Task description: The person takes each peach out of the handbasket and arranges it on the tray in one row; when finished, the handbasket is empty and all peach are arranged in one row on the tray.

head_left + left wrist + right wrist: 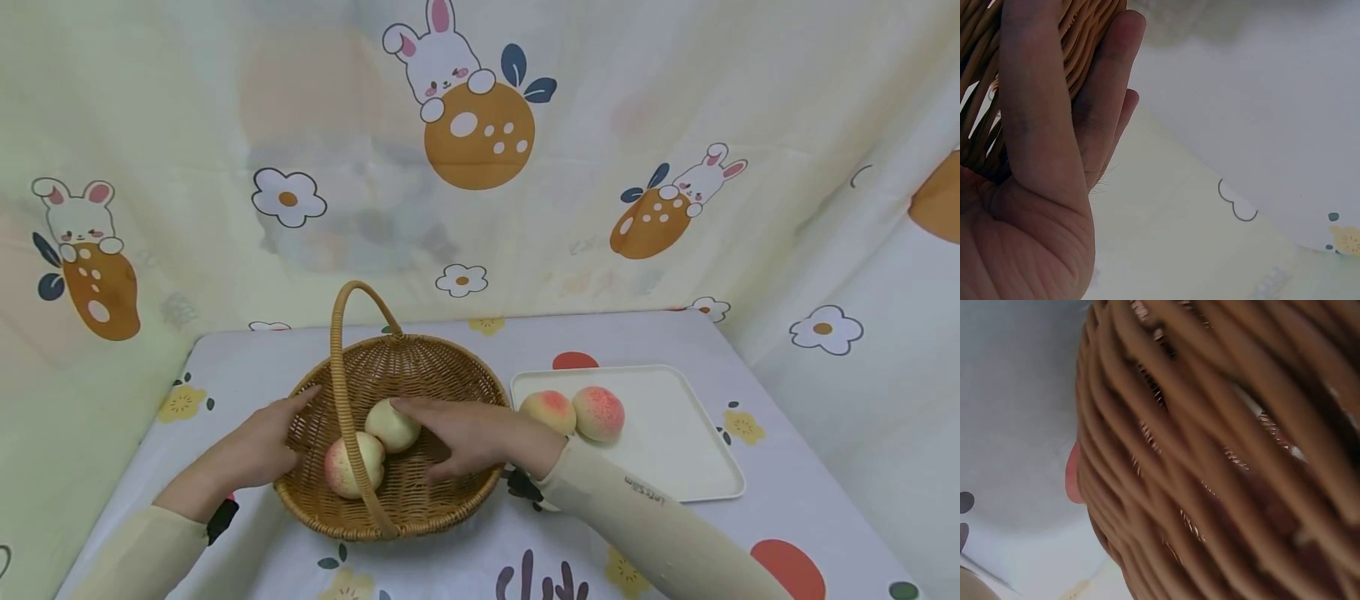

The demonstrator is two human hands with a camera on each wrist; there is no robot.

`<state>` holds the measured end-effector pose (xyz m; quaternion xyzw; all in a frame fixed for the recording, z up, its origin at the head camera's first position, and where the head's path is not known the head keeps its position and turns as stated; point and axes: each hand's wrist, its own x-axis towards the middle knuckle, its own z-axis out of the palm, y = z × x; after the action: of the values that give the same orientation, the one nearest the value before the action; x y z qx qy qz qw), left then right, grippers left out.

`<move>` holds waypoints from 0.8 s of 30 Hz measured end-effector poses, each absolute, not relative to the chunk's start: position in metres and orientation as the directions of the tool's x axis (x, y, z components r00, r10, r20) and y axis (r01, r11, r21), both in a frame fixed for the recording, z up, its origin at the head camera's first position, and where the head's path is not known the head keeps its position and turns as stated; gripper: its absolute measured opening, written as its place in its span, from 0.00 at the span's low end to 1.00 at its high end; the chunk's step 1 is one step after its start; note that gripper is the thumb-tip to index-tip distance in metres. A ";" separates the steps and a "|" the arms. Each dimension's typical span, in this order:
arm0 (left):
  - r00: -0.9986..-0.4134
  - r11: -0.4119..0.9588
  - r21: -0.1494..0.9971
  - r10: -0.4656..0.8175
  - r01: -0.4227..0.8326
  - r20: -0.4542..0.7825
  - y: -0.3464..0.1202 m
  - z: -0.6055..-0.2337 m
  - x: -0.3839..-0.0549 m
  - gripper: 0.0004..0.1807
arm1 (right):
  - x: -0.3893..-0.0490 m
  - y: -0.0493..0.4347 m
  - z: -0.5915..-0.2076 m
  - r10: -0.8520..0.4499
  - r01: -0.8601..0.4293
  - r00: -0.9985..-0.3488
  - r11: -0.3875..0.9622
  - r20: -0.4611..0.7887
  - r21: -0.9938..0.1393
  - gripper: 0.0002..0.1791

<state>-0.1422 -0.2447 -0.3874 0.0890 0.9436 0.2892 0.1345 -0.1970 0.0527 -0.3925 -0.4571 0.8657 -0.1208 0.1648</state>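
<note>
A brown wicker basket [427, 375] with a tall arched handle stands on the table; two peaches lie inside it. My left hand [266, 442] holds the basket's left side, its thumb over the rim. In the left wrist view, fingers [1041, 106] of that hand lie along the woven wall. My right hand [468, 429] reaches over the basket's right rim, fingers extended, fingertips at the top of the pale peach [393, 425]. Whether it presses on that peach, I cannot tell. Partly behind the handle sits a pinkish peach [348, 465]. The right wrist view is mostly woven wall [1166, 444].
To the basket's right lies a white rectangular tray [675, 450]. On its left part are a peach [549, 410], partly hidden by my right wrist, and another peach [599, 413] beside it. A printed cloth [360, 167] hangs behind the table.
</note>
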 end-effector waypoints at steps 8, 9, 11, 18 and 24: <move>-0.951 0.819 0.567 0.240 0.089 -0.197 -0.244 -0.388 -0.142 0.49 | -0.195 0.050 -0.397 -0.774 -0.726 -0.621 0.627 -0.120 -0.282 0.53; -0.951 0.819 0.566 0.240 0.092 -0.194 -0.244 -0.388 -0.142 0.49 | -0.195 0.050 -0.398 -0.776 -0.728 -0.616 0.627 -0.136 -0.277 0.53; -0.950 0.817 0.570 0.242 0.090 -0.197 -0.244 -0.387 -0.141 0.49 | -0.196 0.050 -0.398 -0.786 -0.738 -0.595 0.616 -0.165 -0.276 0.53; -0.949 0.818 0.571 0.235 0.076 -0.210 -0.243 -0.387 -0.140 0.49 | -0.198 0.047 -0.396 -0.829 -0.763 -0.551 0.546 -0.093 -0.346 0.43; -0.951 0.820 0.565 0.236 0.085 -0.199 -0.244 -0.386 -0.140 0.49 | -0.198 0.045 -0.397 -0.808 -0.765 -0.583 0.580 -0.080 -0.280 0.37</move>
<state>-0.1403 -0.2435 -0.3860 0.0848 0.9450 0.2874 0.1313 -0.1975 0.0452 -0.3966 -0.4453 0.8832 -0.1081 0.0998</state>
